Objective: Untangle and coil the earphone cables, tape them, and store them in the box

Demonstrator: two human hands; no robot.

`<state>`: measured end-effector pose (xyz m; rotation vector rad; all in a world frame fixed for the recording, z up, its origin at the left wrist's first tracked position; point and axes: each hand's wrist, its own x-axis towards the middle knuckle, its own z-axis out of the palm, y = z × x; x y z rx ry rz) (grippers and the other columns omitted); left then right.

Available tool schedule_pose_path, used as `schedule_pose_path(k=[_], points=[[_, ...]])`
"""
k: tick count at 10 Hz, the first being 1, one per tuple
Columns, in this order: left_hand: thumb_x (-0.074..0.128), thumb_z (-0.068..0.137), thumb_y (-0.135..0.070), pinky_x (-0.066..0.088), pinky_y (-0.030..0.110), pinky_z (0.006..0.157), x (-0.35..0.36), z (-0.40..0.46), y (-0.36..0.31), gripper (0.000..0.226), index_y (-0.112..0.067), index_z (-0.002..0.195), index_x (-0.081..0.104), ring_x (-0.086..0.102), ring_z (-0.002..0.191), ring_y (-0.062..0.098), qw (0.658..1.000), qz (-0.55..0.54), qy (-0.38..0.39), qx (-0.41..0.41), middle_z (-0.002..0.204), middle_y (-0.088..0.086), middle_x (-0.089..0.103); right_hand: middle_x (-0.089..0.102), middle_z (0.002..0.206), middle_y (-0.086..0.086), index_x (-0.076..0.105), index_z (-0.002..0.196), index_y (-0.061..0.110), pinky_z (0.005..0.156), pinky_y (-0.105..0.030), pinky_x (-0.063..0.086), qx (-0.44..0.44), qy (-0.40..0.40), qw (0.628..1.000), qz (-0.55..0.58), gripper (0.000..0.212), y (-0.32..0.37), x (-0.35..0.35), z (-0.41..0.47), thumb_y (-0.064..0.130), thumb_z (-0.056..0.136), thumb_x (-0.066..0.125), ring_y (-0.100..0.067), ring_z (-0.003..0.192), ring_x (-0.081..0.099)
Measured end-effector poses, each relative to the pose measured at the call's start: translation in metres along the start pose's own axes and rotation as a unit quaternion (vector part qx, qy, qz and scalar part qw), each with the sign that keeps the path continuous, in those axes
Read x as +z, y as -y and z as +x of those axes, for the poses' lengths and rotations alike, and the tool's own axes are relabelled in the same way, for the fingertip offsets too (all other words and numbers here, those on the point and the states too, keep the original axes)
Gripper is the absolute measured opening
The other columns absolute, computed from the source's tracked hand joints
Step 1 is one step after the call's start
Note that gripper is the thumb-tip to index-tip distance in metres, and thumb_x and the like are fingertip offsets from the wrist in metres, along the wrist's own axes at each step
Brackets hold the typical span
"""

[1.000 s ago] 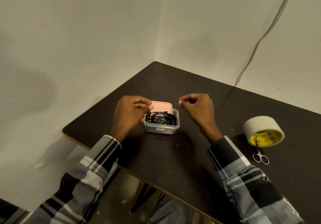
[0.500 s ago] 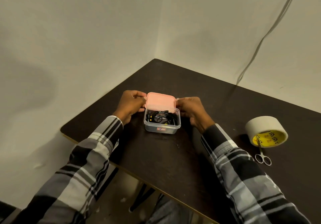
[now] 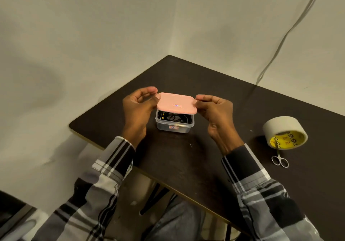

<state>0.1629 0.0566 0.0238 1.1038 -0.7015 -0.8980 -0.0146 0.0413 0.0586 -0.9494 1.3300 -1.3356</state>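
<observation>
A small clear plastic box (image 3: 174, 125) stands on the dark table, with black earphone cables (image 3: 174, 117) coiled inside it. A pink lid (image 3: 176, 103) hovers just above the box, tilted, covering its far part. My left hand (image 3: 139, 108) pinches the lid's left edge between thumb and fingers. My right hand (image 3: 214, 110) pinches its right edge. The near part of the box is still uncovered and shows the cables.
A roll of beige tape (image 3: 284, 132) with a yellow core lies at the right of the dark table (image 3: 186, 156). Small scissors (image 3: 279, 157) lie just in front of the roll. The walls meet behind the table's far corner; a cord runs down the right wall.
Both hands took the pink lid from behind the box, lifted it and brought it forward over the box. A second ago the hands held no lid.
</observation>
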Motion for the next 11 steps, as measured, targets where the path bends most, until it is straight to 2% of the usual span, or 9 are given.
schedule_pose_path(k=[1,2,4,6,7,8,9,10,11], points=[[0.072,0.083,0.000,0.057,0.020,0.075,-0.001,-0.009,0.012,0.024,-0.004,0.107,0.070,0.072,0.094,0.014,0.998,0.054,0.003,0.042,0.102,0.006,0.074,0.074,0.089,-0.007,0.073,0.095,0.002,0.073,-0.025,0.062,-0.036,-0.020,0.998,-0.042,0.016,-0.014,-0.004,-0.006,-0.009,0.084,0.069,-0.013,0.083,0.072],[0.073,0.084,-0.001,0.055,0.016,0.072,-0.002,-0.010,0.019,0.025,-0.005,0.108,0.070,0.071,0.098,0.014,0.996,0.078,0.015,0.052,0.105,0.005,0.073,0.075,0.094,-0.006,0.074,0.096,0.007,0.075,-0.026,0.061,-0.065,-0.032,0.994,-0.079,0.016,-0.025,-0.003,-0.009,-0.004,0.085,0.071,-0.014,0.088,0.072],[0.072,0.086,-0.008,0.056,0.014,0.072,-0.001,-0.010,0.020,0.025,-0.008,0.112,0.071,0.070,0.098,0.010,0.978,0.180,0.031,0.099,0.108,0.003,0.073,0.072,0.093,0.000,0.075,0.097,0.010,0.075,-0.026,0.061,-0.082,-0.040,0.989,-0.115,0.014,-0.033,-0.003,-0.006,0.001,0.087,0.070,-0.009,0.086,0.070],[0.067,0.089,-0.006,0.059,0.030,0.085,-0.006,-0.013,0.022,0.028,-0.005,0.117,0.069,0.067,0.108,0.017,0.948,0.282,0.042,0.143,0.121,0.008,0.069,0.072,0.089,0.009,0.076,0.101,0.012,0.075,-0.026,0.062,-0.113,-0.019,0.984,-0.133,0.017,-0.045,-0.008,-0.008,0.003,0.088,0.070,-0.003,0.083,0.071],[0.065,0.090,-0.007,0.056,0.025,0.088,-0.006,-0.013,0.018,0.029,-0.005,0.119,0.068,0.066,0.111,0.017,0.938,0.307,0.054,0.149,0.124,0.008,0.067,0.072,0.084,0.014,0.077,0.098,0.014,0.075,-0.026,0.062,-0.122,-0.026,0.983,-0.135,0.016,-0.046,-0.008,-0.005,0.003,0.087,0.071,-0.001,0.079,0.071],[0.065,0.091,-0.011,0.051,0.016,0.086,-0.007,-0.011,0.014,0.029,-0.009,0.120,0.068,0.065,0.112,0.015,0.919,0.356,0.069,0.152,0.126,0.005,0.067,0.072,0.086,0.014,0.078,0.098,0.015,0.077,-0.025,0.061,-0.147,-0.018,0.975,-0.166,0.016,-0.047,-0.009,-0.001,0.006,0.088,0.070,0.002,0.079,0.070],[0.063,0.092,-0.013,0.050,0.019,0.087,-0.008,-0.013,0.007,0.028,-0.011,0.119,0.070,0.065,0.113,0.016,0.888,0.416,0.095,0.171,0.128,0.003,0.067,0.076,0.102,0.002,0.077,0.104,0.014,0.080,-0.023,0.060,-0.173,0.000,0.963,-0.204,0.017,-0.047,-0.015,-0.004,0.011,0.090,0.069,0.005,0.081,0.067],[0.062,0.094,-0.019,0.051,0.026,0.089,-0.002,-0.015,-0.004,0.028,-0.014,0.121,0.068,0.064,0.115,0.020,0.836,0.503,0.108,0.193,0.131,0.002,0.065,0.074,0.112,-0.001,0.075,0.111,0.013,0.088,-0.031,0.059,-0.191,0.028,0.954,-0.231,0.021,-0.043,-0.018,-0.006,0.014,0.091,0.069,0.004,0.087,0.065],[0.065,0.092,-0.031,0.045,0.036,0.101,0.014,-0.021,-0.013,0.041,-0.019,0.131,0.060,0.056,0.125,0.021,0.793,0.563,0.120,0.201,0.138,0.000,0.059,0.072,0.121,-0.003,0.072,0.118,0.010,0.096,-0.034,0.057,-0.210,0.027,0.951,-0.226,0.030,-0.036,-0.021,-0.008,0.019,0.090,0.072,-0.006,0.104,0.067]])
